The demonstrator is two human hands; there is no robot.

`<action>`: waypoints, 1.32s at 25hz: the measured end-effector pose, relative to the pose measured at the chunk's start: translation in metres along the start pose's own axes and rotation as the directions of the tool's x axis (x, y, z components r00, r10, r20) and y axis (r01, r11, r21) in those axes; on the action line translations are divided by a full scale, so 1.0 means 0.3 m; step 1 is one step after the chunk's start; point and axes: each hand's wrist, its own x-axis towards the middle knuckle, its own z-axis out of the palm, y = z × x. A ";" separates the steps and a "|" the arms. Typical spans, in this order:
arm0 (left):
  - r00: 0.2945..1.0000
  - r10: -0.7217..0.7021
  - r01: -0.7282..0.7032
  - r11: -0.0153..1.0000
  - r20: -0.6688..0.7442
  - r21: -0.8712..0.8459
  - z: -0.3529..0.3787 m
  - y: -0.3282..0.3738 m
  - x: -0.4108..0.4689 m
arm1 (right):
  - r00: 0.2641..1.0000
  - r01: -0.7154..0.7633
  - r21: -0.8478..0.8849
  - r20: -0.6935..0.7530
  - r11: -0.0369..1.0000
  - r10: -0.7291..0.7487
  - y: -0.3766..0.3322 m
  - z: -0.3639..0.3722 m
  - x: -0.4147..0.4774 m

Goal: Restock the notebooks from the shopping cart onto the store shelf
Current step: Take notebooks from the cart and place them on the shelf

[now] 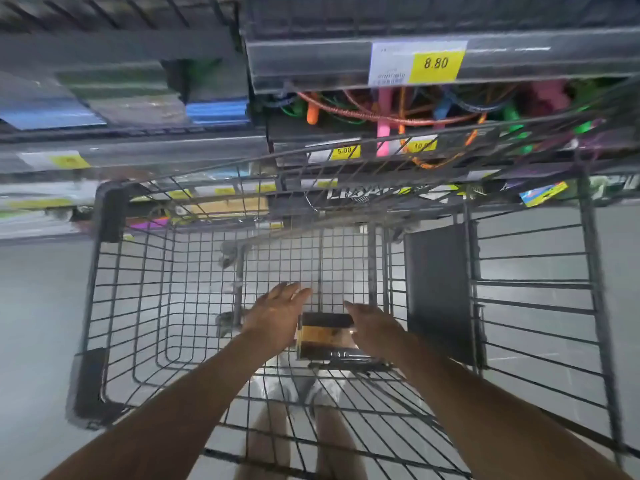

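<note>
Both forearms are reaching into the shopping cart [110,306]; left hand [277,317] and right hand [372,329], fingers spread, are flanking the last visible notebooks [325,336] on its floor, not yet shelved.

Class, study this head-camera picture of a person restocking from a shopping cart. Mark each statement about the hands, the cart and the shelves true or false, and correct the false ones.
1. Both hands reach down into the shopping cart. True.
2. The left hand is clenched in a fist. False: its fingers are stretched out, open.
3. A stack of notebooks sits between the two hands. True.
4. The right hand holds a notebook up at the shelf. False: it is low in the cart, beside the stack.
5. The big yellow price tag reads 8.80. True.
6. The cart is piled full. False: only the one stack shows.
</note>
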 end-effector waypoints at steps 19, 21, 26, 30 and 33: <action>0.908 -0.415 0.239 0.397 0.059 -0.886 -0.098 -0.071 -0.006 | 0.994 -0.013 0.777 -0.060 0.629 0.095 -0.004 -0.052 -0.028; 0.911 -0.396 0.211 0.203 0.117 -0.956 -0.134 -0.050 -0.019 | 0.990 0.000 0.886 -0.065 0.464 0.124 -0.025 -0.088 -0.045; 0.964 -0.247 0.079 -0.078 0.096 -0.994 -0.218 0.015 -0.077 | 0.995 0.032 0.980 -0.050 0.194 0.087 -0.061 -0.140 -0.046; 0.973 -0.225 0.039 -0.070 0.053 -0.997 -0.243 0.001 -0.086 | 0.998 0.044 0.969 -0.056 0.243 0.042 -0.089 -0.171 -0.071; 0.970 -0.240 0.041 -0.006 0.041 -0.999 -0.238 -0.016 -0.074 | 0.997 0.065 0.949 -0.076 0.309 0.023 -0.099 -0.186 -0.074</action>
